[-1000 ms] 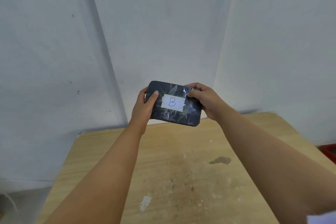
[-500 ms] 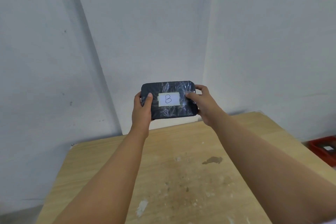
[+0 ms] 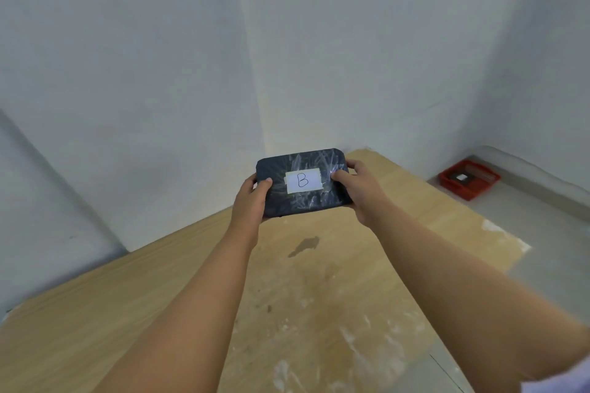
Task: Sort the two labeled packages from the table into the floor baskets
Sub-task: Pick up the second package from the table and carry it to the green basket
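A dark plastic-wrapped package [image 3: 303, 198] with a white label marked "B" is held up above the far part of the wooden table [image 3: 159, 297]. My left hand [image 3: 250, 201] grips its left end and my right hand [image 3: 359, 190] grips its right end, thumbs on the front face. A red floor basket [image 3: 479, 188] sits on the floor at the far right by the wall, with a dark package bearing a white label inside it.
Grey walls meet in a corner behind the table. The tabletop carries a dark stain [image 3: 305, 246] and white paint smears. Pale floor [image 3: 542, 249] runs along the table's right side toward the basket.
The view has swung to the right, bringing the red basket and floor fully into sight. Both hands keep hold of the "B" package, now over the table's far right part.
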A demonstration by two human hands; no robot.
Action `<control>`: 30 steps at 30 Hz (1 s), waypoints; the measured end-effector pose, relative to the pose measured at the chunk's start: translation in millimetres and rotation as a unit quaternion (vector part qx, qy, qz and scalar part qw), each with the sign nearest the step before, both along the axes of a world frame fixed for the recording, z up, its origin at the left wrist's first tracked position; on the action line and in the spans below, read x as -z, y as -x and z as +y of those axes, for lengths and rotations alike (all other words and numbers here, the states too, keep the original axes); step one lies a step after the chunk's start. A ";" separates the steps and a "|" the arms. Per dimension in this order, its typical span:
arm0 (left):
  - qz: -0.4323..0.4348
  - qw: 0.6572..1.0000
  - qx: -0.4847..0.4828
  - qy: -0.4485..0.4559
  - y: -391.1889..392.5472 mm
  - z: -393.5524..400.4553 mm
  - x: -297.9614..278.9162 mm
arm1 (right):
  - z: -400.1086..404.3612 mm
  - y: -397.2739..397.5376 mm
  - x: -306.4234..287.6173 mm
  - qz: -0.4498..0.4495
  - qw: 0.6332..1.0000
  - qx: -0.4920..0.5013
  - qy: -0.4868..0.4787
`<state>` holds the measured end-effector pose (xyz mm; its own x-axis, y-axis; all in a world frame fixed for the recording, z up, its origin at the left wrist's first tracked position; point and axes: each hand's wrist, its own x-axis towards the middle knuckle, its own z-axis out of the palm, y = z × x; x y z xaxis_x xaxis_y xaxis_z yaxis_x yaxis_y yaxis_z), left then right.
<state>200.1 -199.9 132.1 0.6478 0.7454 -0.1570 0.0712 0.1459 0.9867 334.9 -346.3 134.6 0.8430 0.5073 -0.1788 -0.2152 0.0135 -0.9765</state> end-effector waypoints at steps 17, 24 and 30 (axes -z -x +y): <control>0.017 0.993 0.116 0.002 -267.4 -218.4 16.2 | -250.7 -237.9 12.4 -0.011 0.994 0.107 0.029; 0.025 0.993 0.118 0.001 -373.5 -274.7 24.6 | -311.2 -342.2 26.0 -0.016 0.992 0.121 0.040; 0.028 0.992 0.126 -0.003 -477.1 -294.7 43.8 | -335.7 -444.1 44.5 -0.005 0.992 0.124 0.038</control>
